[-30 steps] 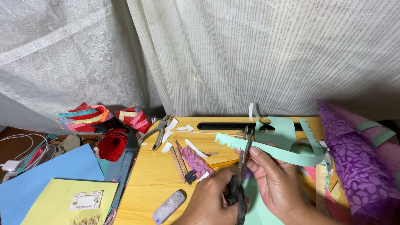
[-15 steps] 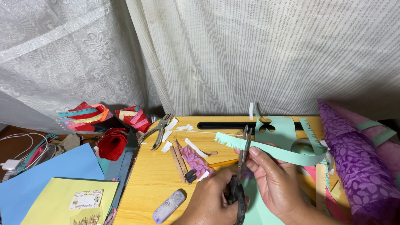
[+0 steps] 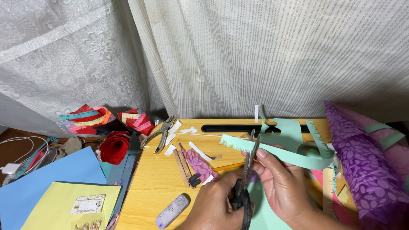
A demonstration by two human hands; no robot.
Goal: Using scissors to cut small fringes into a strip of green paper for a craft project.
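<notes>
Curtains fill the whole upper half of the frame: a lace one with flower patterns (image 3: 64,55) at upper left and a finely striped pale one (image 3: 272,55) across the centre and right. Below them, in the lower centre, sits a small yellow wooden table (image 3: 155,183) with a long dark slot (image 3: 230,127) near its far edge.

At the bottom centre the left hand (image 3: 215,208) is closed around the handles of a pair of scissors (image 3: 247,170), whose blades point up and are slightly parted around a mint-green paper strip (image 3: 294,155) with a fringed edge. The right hand (image 3: 283,187), just right of the scissors, pinches that strip between thumb and fingers; the strip runs from the centre of the frame toward the right and curls there.

On the table's left part lie metal pliers (image 3: 161,134), white paper scraps (image 3: 197,150), wooden sticks (image 3: 182,167), a purple patterned paper piece (image 3: 199,167) and a greyish eraser (image 3: 171,211). At the right edge lies a purple patterned cloth (image 3: 366,170). Left of the table, lower left of the frame, are a blue paper sheet (image 3: 55,174), a yellow sheet (image 3: 55,206), a red paper rosette (image 3: 114,147), folded multicoloured papers (image 3: 87,117) and a white cable (image 3: 17,149).
</notes>
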